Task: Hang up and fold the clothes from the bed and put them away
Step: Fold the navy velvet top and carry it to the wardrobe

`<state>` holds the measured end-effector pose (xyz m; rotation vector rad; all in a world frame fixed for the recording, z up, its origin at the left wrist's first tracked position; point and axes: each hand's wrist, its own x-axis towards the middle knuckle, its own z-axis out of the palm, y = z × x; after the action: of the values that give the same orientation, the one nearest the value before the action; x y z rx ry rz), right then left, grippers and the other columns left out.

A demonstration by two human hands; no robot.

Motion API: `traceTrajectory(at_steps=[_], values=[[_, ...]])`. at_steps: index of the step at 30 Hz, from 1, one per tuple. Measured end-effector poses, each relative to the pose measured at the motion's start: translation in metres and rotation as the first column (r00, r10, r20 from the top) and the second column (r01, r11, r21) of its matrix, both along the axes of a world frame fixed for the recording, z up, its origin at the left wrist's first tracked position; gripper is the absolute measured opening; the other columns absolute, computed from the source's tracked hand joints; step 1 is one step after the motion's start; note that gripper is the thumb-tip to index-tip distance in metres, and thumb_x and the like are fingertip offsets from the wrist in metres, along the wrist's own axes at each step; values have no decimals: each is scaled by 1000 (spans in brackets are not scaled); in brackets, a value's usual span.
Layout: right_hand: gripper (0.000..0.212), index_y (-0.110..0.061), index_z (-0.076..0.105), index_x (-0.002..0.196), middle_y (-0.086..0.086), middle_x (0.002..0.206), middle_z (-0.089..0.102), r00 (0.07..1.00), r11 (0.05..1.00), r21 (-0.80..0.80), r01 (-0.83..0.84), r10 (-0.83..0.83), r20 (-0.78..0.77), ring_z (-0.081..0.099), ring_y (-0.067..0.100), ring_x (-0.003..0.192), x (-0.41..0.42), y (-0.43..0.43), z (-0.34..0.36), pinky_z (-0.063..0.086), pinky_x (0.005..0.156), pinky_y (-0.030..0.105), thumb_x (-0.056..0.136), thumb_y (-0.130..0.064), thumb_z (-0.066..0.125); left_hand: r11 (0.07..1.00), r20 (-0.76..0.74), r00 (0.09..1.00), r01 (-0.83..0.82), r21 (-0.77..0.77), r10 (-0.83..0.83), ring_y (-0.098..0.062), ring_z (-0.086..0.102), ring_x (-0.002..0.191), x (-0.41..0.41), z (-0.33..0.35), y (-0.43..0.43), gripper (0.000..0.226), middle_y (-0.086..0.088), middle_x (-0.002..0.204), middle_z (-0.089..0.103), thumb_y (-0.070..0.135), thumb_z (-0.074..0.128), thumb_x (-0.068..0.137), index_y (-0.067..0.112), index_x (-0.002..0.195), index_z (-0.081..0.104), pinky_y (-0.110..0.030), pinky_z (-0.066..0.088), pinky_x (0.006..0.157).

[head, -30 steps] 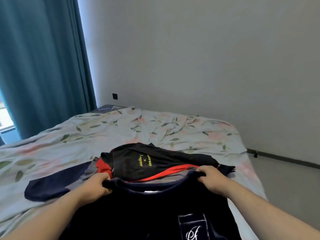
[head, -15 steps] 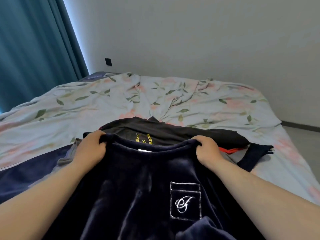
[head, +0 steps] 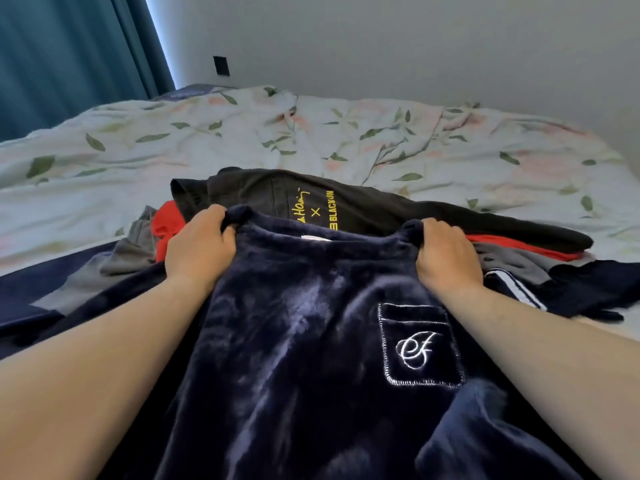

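In the last second I lean in and bring the navy velvet top (head: 311, 341) down, front up, over the pile. My left hand (head: 199, 249) and right hand (head: 446, 258) keep pinching its shoulders beside the collar. I judge it ready for folding. A black garment (head: 363, 209) lies beneath it on the floral bed (head: 173, 161), with a teal curtain (head: 69, 57) to the left and a grey wall (head: 381, 39) behind.
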<state>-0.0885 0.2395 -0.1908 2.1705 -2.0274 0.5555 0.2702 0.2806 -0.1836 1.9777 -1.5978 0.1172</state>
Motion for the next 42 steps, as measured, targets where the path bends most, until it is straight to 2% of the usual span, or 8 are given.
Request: traceTrajectory(at_steps=[6,10,13,18,22,25,31,42], values=[[25,-15,57,114,9,107,64,1000,1000,5,9,-9,-7,56,31,95,2,-13,-2,39,68,37,91,-11,48,1000,23,1000,1,-3,-1,-20,44,70,5,-9,-22,8,8,82,48,33,45,95,31,88,41,-35,34,58],[43,-11,44,139,14,138,51,998,962,272,-13,-4,63,49,33,124,3,2,22,43,95,43,96,-13,50,997,137,990,-41,67,32,-30,50,74,-3,0,-17,15,-9,87,57,31,42,98,18,92,46,-39,39,56],[70,-5,21,155,18,160,23,988,976,186,-111,89,124,27,34,145,-1,62,52,25,118,45,98,-28,54,998,218,975,-49,50,37,-43,56,85,-16,13,1,24,-23,95,61,25,45,97,4,101,56,-49,46,63],[63,-19,36,152,3,164,17,883,850,273,-451,380,276,5,16,152,-18,214,50,-2,124,36,98,-52,34,998,158,986,-56,20,52,-49,49,116,-38,38,61,55,-32,127,53,17,62,92,-4,139,43,-56,40,97],[82,-37,20,156,-27,161,2,815,823,375,-427,170,554,-8,-13,145,-54,291,43,8,117,21,84,-75,27,969,-203,959,224,107,-199,-29,28,147,-93,43,189,55,-15,154,39,24,63,95,6,144,47,-37,19,119],[91,-45,14,154,-33,153,22,794,759,487,-431,63,604,19,-13,141,-68,332,43,24,117,24,75,-82,38,929,-368,915,271,252,-167,-9,17,150,-118,28,327,61,8,155,33,50,50,93,22,147,45,-38,16,120],[51,-50,46,131,-28,114,62,866,721,599,-347,1,500,60,0,107,-82,369,40,49,87,22,84,-56,64,871,158,973,73,485,-170,-53,66,98,-93,19,478,100,-29,114,68,72,10,94,-5,110,72,-70,52,73],[21,-47,62,95,-35,87,66,776,817,540,-202,-203,597,61,-14,79,-91,395,12,41,62,7,78,-53,74,836,223,975,-117,536,-7,-36,48,132,-87,-20,539,97,-17,144,52,78,11,86,9,136,59,-58,30,109]])
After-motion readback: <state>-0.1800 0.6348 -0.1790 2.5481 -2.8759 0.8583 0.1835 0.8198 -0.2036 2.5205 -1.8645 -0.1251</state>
